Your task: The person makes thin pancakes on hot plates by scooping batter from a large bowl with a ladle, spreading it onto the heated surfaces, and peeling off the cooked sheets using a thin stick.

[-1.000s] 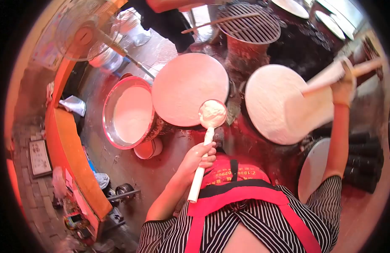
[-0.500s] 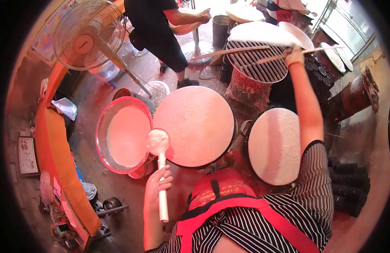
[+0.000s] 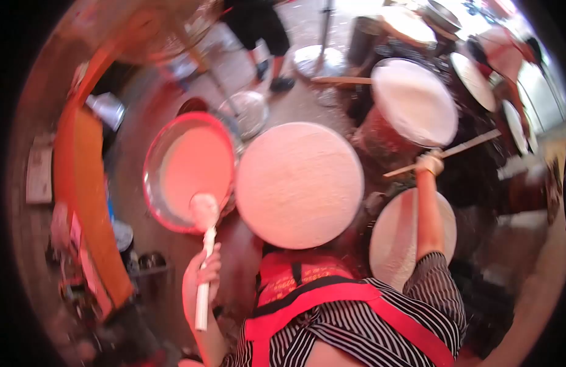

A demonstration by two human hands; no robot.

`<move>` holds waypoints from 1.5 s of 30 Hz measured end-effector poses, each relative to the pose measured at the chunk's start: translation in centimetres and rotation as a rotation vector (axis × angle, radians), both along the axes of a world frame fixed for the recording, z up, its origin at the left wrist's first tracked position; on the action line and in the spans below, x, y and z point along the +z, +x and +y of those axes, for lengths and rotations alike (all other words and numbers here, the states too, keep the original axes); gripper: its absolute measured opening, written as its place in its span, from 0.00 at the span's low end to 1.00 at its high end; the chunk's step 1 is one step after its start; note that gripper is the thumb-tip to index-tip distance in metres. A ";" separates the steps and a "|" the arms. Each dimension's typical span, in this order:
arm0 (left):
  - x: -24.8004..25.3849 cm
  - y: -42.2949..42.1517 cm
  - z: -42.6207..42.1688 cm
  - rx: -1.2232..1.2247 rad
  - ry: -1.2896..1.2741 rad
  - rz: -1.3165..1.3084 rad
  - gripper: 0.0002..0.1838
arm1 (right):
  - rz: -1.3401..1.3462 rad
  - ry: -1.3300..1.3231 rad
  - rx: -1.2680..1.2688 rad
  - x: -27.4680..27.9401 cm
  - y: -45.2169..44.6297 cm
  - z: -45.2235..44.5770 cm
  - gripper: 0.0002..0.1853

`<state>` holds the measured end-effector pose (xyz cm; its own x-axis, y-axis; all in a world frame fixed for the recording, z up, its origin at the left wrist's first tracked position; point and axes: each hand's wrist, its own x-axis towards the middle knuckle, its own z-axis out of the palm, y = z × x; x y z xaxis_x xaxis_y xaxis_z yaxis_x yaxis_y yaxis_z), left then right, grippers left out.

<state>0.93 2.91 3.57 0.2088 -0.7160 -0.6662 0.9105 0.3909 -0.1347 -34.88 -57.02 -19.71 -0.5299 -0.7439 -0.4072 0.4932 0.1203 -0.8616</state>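
My left hand (image 3: 208, 269) is wrapped round the pale handle of a ladle (image 3: 204, 211). The ladle's bowl hangs over the near edge of a red-rimmed basin (image 3: 149, 202) of pale batter (image 3: 197, 165). My right hand (image 3: 429, 162) grips a long thin wooden stick (image 3: 472, 145) beside the drum stove (image 3: 381, 131). A round white flatbread (image 3: 414, 101) covers the stove's top. Between basin and stove lies a large round griddle (image 3: 300, 183) spread with a pale layer. A second round griddle (image 3: 390, 244), also pale-coated, sits partly under my right forearm.
Another wooden stick (image 3: 343, 80) juts out left of the stove. A person in dark clothes (image 3: 258, 27) stands beyond the griddle; another person (image 3: 503, 52) is at the far right. An orange counter (image 3: 87, 202) runs along the left, and a fan (image 3: 160, 30) is blurred above it.
The flatbread now lies over the stove's grate, which was exposed before. My right hand has drawn back toward me with the stick. The ladle has shifted from the griddle's edge to over the basin.
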 end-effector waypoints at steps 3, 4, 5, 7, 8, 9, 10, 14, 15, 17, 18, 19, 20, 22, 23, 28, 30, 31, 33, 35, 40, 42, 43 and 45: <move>-3.5 6.0 3.0 0.009 -0.064 -0.064 0.18 | -0.209 -0.121 0.602 0.3 2.1 7.0 0.10; -6.0 8.8 4.1 -0.101 0.097 -0.340 0.16 | -0.108 -0.002 0.679 1.7 4.9 10.5 0.12; -8.7 11.9 5.3 -0.236 0.266 -0.602 0.15 | -0.040 -0.004 0.794 4.0 8.3 15.9 0.09; -13.6 17.2 5.5 -0.354 0.841 -1.094 0.12 | 0.157 0.003 1.044 4.5 13.7 24.8 0.16; -17.7 21.9 5.9 -0.530 1.046 -1.371 0.14 | 0.134 0.118 1.059 3.5 16.2 28.9 0.20; -22.4 27.4 6.2 -0.773 1.110 -1.687 0.15 | 0.129 0.335 1.117 2.5 18.8 31.6 0.21; -27.1 34.0 6.6 -1.049 1.095 -1.975 0.17 | 0.087 0.449 1.268 2.4 26.5 38.0 0.21; -32.6 45.0 5.8 -1.294 0.925 -2.478 0.19 | 0.892 -0.313 1.727 5.1 43.6 46.2 0.29; -33.1 47.6 5.8 -1.293 0.892 -2.654 0.19 | 0.957 -0.540 1.713 4.1 48.2 47.3 0.32; -34.9 49.9 6.2 -1.281 0.851 -2.820 0.19 | 1.328 -0.692 1.718 -1.1 55.3 49.2 0.40; -37.0 48.6 5.8 -1.156 1.177 -2.368 0.19 | 1.388 -0.735 1.686 -4.2 58.1 49.9 0.40; -39.4 47.5 5.2 -1.004 1.404 -1.896 0.19 | 1.508 -0.509 1.805 -6.8 60.6 50.4 0.40; -43.3 45.3 4.7 -0.805 1.444 -2.062 0.20 | 1.570 -0.415 1.866 -9.7 61.1 50.2 0.38; -48.1 41.9 -1.1 -0.056 0.563 -0.713 0.16 | 1.635 -0.319 1.922 -11.8 62.1 51.1 0.36; -47.0 42.3 -0.4 -0.196 0.386 -0.728 0.12 | 1.635 -0.246 1.943 -11.4 61.2 51.8 0.37; -37.7 39.4 -3.4 -0.061 0.060 0.065 0.07 | 1.412 -0.329 1.914 -6.9 52.3 53.4 0.44; -31.1 37.3 -3.5 0.020 0.061 -0.073 0.07 | 1.387 -0.382 1.886 -4.8 48.8 53.8 0.45; -27.7 36.3 -3.4 0.104 0.071 -0.191 0.07 | 1.360 -0.413 1.876 -3.9 47.4 53.7 0.45; -21.7 34.6 -2.5 0.163 -0.036 -0.171 0.07 | 1.337 -0.443 1.865 -2.0 44.5 53.8 0.45; -17.1 34.4 -1.8 0.025 -0.133 -0.413 0.09 | 1.258 -0.668 1.795 -1.0 41.8 53.3 0.44; -1.3 31.1 1.5 -0.005 -0.064 -0.633 0.14 | 1.151 -0.957 1.678 5.1 38.6 51.7 0.45; 5.1 29.9 3.2 -0.026 0.160 -0.917 0.13 | 1.126 -0.995 1.658 8.7 38.2 50.4 0.43; 7.3 30.1 4.3 -0.051 0.266 -1.075 0.13 | 1.113 -1.028 1.609 10.5 37.9 50.1 0.41; 10.1 31.9 6.7 -0.174 0.382 -1.339 0.12 | 1.069 -1.249 1.386 13.7 38.6 49.7 0.38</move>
